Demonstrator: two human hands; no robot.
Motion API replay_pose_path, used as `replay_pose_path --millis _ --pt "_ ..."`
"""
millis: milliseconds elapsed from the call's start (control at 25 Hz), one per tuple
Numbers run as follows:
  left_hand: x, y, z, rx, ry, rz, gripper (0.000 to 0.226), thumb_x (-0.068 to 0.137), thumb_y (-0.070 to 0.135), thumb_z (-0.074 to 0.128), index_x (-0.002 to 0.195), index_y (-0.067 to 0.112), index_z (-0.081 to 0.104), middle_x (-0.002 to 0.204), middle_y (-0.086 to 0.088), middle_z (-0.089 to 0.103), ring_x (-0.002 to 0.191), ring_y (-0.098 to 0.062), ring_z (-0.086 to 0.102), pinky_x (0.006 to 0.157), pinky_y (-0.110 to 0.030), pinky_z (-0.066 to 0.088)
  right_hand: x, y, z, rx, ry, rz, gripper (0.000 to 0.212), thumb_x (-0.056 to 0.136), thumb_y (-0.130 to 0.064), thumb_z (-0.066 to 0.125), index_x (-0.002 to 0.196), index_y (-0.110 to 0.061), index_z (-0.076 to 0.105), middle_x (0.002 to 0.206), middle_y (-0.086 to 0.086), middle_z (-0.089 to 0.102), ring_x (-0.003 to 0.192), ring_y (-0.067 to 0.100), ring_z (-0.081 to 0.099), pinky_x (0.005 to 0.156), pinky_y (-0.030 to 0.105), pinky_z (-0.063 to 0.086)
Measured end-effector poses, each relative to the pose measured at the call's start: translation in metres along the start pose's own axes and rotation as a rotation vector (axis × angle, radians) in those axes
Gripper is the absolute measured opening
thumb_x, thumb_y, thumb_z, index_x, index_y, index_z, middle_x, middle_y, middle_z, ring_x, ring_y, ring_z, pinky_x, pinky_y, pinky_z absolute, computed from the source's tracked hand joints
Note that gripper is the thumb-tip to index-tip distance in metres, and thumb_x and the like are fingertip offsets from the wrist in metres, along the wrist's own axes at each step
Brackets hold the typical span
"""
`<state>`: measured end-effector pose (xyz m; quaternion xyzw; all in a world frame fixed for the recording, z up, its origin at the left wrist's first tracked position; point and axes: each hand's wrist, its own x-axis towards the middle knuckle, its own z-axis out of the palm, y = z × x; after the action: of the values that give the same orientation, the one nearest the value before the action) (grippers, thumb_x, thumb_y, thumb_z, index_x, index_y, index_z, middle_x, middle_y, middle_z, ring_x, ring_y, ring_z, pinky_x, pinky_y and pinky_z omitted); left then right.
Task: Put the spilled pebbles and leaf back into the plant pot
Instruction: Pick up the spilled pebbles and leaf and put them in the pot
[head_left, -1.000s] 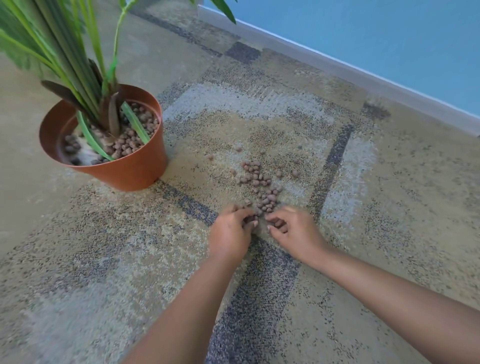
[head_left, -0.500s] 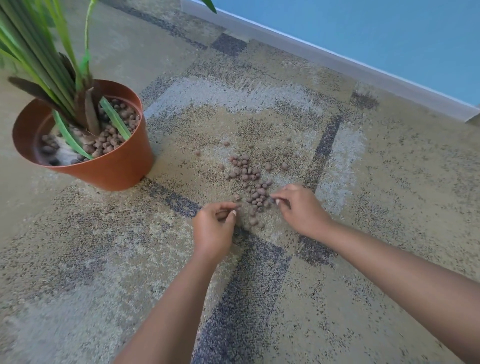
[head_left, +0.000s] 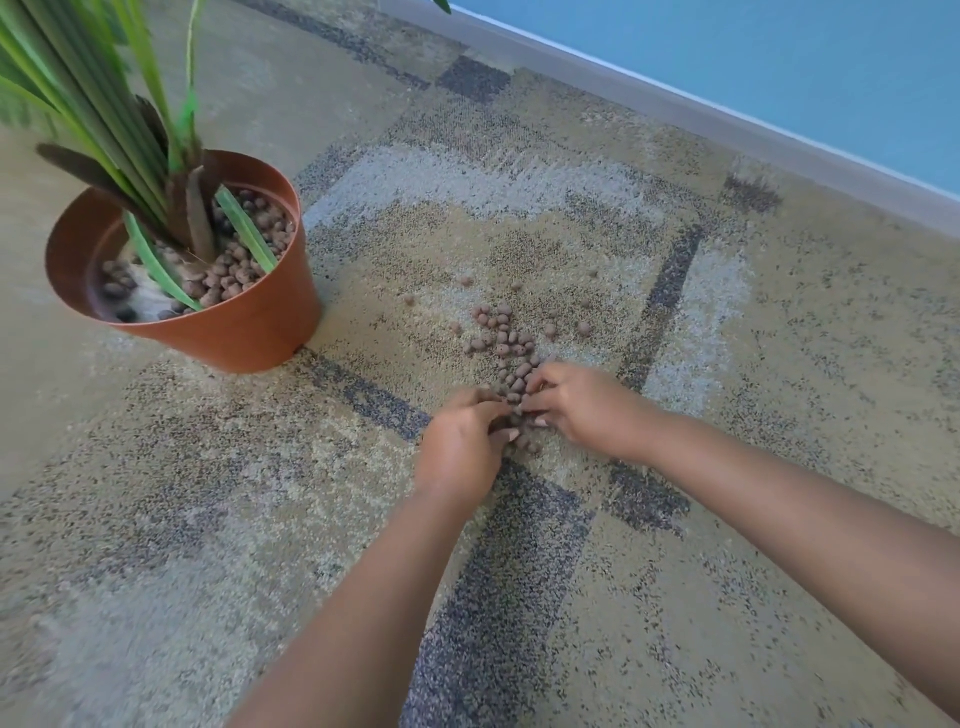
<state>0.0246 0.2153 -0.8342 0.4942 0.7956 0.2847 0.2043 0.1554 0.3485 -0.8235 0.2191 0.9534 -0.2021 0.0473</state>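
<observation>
A scatter of small, round, reddish-brown clay pebbles lies on flecked beige-and-grey carpet, just right of a smooth terracotta-coloured plastic plant pot holding long green leaves and more pebbles. The left hand and right hand meet at the pile's near edge, fingers curled in among pebbles; whether either actually grips any cannot be told.

I can find no writing, label, brand or number anywhere in front of me. The terracotta pot has a plain wall, and the patterned carpet and blue wall carry no signs.
</observation>
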Motion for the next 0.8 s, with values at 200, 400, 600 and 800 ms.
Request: replay_pose_path --millis 200,400,600,800 --pt "0.009 0.003 -0.003 0.121 -0.143 0.121 0.039 0.083 0.019 0.074 0.121 0.014 0.068 0.115 -0.005 0.060 0.103 -0.024 0.059 0.091 -0.036 0.053 -0.008 -0.002 0.000 -0.048 -0.015 -0.052 0.041 0.094 -0.034 0.034 0.110 -0.012 0.065 0.102 0.002 0.058 0.085 0.014 0.058 0.077 0.030 0.058" --pt "0.017 0.003 -0.003 0.221 -0.162 0.201 0.028 0.082 0.019 0.075 0.108 0.015 0.067 0.100 0.000 0.060 0.091 -0.023 0.057 0.080 -0.038 0.052 -0.007 0.003 -0.002 0.018 -0.004 -0.012 0.026 0.092 -0.021 0.062 0.116 -0.012 0.067 0.113 0.003 0.059 0.096 0.018 0.061 0.091 0.034 0.054" --pt "0.013 0.002 0.003 0.075 -0.066 0.141 0.020 0.078 0.011 0.078 0.095 0.014 0.069 0.090 0.002 0.065 0.081 -0.019 0.058 0.072 -0.037 0.054 -0.013 -0.004 0.005 0.376 0.080 0.168 0.021 0.084 -0.017 0.072 0.106 -0.017 0.073 0.097 -0.004 0.069 0.080 0.011 0.067 0.077 0.031 0.061" --pt "0.001 0.004 0.005 -0.362 -0.015 -0.180 0.028 0.078 0.004 0.076 0.097 0.025 0.074 0.091 0.016 0.067 0.079 0.000 0.064 0.069 -0.016 0.052 -0.016 -0.009 0.007 1.072 0.074 0.456 0.018 0.077 -0.005 0.077 0.093 -0.012 0.075 0.092 0.006 0.076 0.088 0.020 0.074 0.082 0.033 0.060"
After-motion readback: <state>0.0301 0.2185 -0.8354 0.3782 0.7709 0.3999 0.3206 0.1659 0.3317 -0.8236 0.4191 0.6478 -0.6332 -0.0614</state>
